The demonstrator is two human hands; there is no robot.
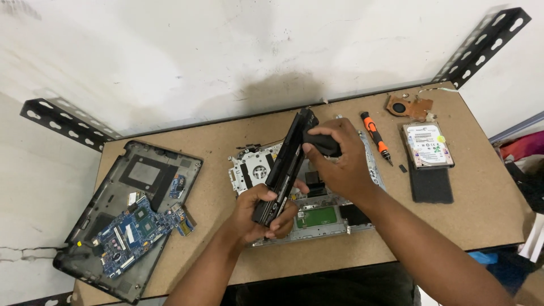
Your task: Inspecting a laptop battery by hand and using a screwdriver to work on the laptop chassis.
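A long black laptop battery [288, 161] is held tilted on edge above an opened silver laptop chassis [328, 218] at the middle of the table. My left hand [262, 212] grips the battery's near end. My right hand [339, 161] is closed around a black screwdriver handle [323, 143] pressed against the battery's far part. The chassis shows a round fan [258, 170] and a green board [316, 216] inside.
A black laptop bottom cover [99, 215] with a blue motherboard [139, 232] in it lies at the left. At the right lie an orange-and-black screwdriver [375, 136], a copper heatsink [409, 106], a hard drive [428, 145] and a black pad [432, 186]. Black metal brackets [484, 45] frame the table corners.
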